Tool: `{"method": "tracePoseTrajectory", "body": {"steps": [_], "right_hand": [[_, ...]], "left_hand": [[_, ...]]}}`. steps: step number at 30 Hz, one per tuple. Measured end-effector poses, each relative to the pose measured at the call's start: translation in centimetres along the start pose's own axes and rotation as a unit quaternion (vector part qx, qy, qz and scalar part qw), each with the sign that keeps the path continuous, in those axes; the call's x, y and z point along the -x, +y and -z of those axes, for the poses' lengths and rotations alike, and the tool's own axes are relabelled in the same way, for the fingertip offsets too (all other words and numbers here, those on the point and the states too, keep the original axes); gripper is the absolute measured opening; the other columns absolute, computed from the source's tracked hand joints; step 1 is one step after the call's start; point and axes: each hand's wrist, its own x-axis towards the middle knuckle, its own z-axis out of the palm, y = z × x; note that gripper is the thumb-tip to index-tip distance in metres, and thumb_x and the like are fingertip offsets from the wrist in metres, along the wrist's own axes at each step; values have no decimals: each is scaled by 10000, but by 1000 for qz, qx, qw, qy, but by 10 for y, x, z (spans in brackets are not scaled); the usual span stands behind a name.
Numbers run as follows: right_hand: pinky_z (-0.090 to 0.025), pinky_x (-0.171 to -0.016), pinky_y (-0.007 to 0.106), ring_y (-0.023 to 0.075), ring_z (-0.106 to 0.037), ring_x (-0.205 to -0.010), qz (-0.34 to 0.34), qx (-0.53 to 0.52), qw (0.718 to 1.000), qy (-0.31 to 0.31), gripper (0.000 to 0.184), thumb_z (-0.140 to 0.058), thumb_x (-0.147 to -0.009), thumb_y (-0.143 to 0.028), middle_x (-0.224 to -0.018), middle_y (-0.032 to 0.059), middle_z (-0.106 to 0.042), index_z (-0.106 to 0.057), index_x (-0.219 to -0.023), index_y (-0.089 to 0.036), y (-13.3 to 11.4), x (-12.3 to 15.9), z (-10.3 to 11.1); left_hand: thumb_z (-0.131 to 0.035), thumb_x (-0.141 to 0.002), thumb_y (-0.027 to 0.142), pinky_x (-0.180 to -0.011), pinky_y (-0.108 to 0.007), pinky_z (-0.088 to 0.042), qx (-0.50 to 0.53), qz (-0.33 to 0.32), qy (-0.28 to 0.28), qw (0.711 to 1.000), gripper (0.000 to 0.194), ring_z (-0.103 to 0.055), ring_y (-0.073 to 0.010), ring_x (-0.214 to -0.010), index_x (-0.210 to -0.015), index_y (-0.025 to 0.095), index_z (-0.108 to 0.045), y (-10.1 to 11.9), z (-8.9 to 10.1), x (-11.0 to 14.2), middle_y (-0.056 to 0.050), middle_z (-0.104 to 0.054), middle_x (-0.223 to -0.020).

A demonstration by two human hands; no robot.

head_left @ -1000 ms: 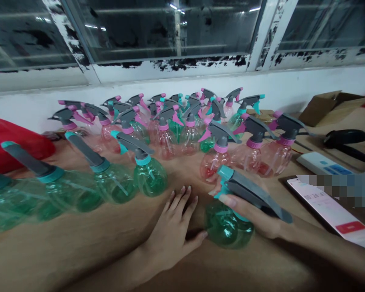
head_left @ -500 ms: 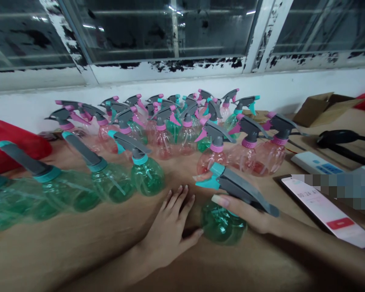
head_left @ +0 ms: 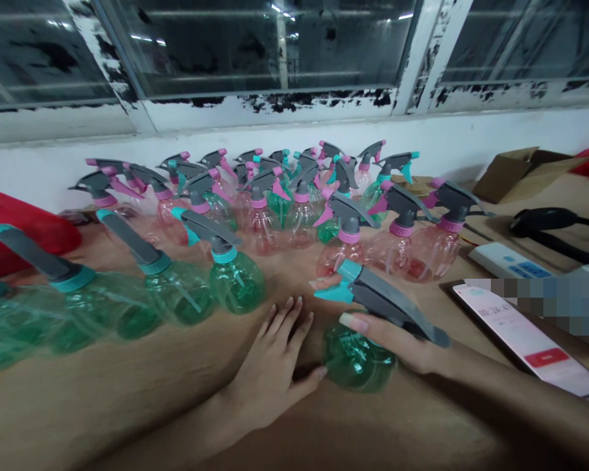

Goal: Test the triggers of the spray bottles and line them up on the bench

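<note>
My right hand [head_left: 397,343] grips a green spray bottle [head_left: 353,356] by its neck, fingers wrapped under the grey trigger head [head_left: 392,307] with its teal nozzle pointing left. The bottle stands on the brown table [head_left: 127,392]. My left hand [head_left: 275,366] lies flat on the table just left of that bottle, fingers spread, thumb tip touching or nearly touching its base. A row of green bottles [head_left: 235,278] runs off to the left.
Many pink and green spray bottles [head_left: 299,209] crowd the back of the table below the window wall. A red object [head_left: 24,229] lies at far left. A phone [head_left: 525,337], a white power strip [head_left: 508,261], a black cable and a cardboard box [head_left: 520,170] sit at right.
The green bottle in my right hand has turned and shifted slightly left, its nozzle now pointing left. My left hand has stayed flat on the table.
</note>
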Motion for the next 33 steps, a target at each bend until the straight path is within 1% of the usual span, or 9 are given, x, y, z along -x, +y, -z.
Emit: {"method": "tracePoseTrajectory", "body": {"steps": [3, 6, 12, 17, 20, 24, 28, 31, 33], "right_hand": [[-541, -753, 300, 178, -648, -835, -6, -39, 999, 4, 287, -641, -814, -322, -934, 25, -662, -645, -1092, -248, 0, 0, 0], [-536, -749, 293, 168, -646, -822, -3, -48, 999, 5, 276, -641, -814, -294, -929, 22, -659, -648, -1086, -244, 0, 0, 0], [-540, -755, 276, 160, -651, -816, -8, -43, 999, 5, 285, -650, -807, -302, -934, 10, -670, -643, -1087, -247, 0, 0, 1], [-548, -775, 288, 172, -658, -864, -9, -57, 998, 5, 307, -651, -805, -286, -982, 19, -681, -635, -1109, -248, -1, 0, 1], [-549, -789, 287, 175, -662, -880, -7, -54, 998, 5, 284, -647, -803, -289, -999, 10, -688, -650, -1085, -260, -2, 0, 1], [-552, -783, 272, 172, -665, -871, -6, -51, 999, 8, 285, -654, -794, -262, -993, 6, -695, -651, -1080, -255, -2, -1, 1], [-561, -759, 295, 182, -669, -843, -8, -49, 999, 6, 263, -650, -802, -283, -963, 14, -693, -653, -1064, -254, -2, -1, 0], [-558, -739, 273, 164, -668, -822, -8, -51, 999, 7, 263, -658, -798, -266, -948, 5, -689, -653, -1061, -255, -1, -1, 1], [-553, -750, 269, 163, -667, -845, -4, -56, 998, 9, 273, -659, -794, -254, -963, 3, -686, -654, -1067, -257, -1, 0, 1]], "left_hand": [[-574, -860, 493, -1071, -518, -286, -4, 0, -3, 1000, 723, -231, -340, -1369, -1398, 70, -339, 0, 1, 0, -203, -306, -1471], [-569, -863, 494, -1069, -523, -284, -5, -1, -9, 1000, 719, -228, -339, -1370, -1399, 74, -336, 0, 1, 0, -202, -308, -1471], [-560, -864, 496, -1069, -526, -281, 6, 0, 3, 1000, 730, -221, -340, -1373, -1411, 80, -315, -1, -1, 1, -199, -297, -1477], [-555, -866, 484, -1069, -528, -280, 10, -4, 7, 1000, 704, -225, -334, -1373, -1406, 94, -327, -1, -1, 1, -189, -323, -1466], [-550, -867, 499, -1062, -525, -292, 9, -2, 11, 1000, 710, -235, -335, -1369, -1410, 104, -317, -1, -1, 1, -189, -324, -1465], [-566, -861, 485, -1060, -525, -298, 7, -2, 7, 1000, 719, -241, -344, -1365, -1404, 84, -320, 0, 0, 1, -204, -322, -1463], [-569, -864, 481, -1066, -522, -291, 5, 0, 1, 1000, 709, -230, -343, -1369, -1403, 88, -328, 1, 1, 1, -199, -311, -1470], [-569, -864, 480, -1069, -524, -283, 7, 1, 1, 1000, 707, -212, -343, -1375, -1405, 95, -328, 0, 0, 1, -193, -302, -1476], [-563, -866, 480, -1068, -530, -281, 8, -1, 1, 1000, 705, -208, -341, -1376, -1408, 102, -321, -1, 0, 1, -189, -305, -1475]]}}
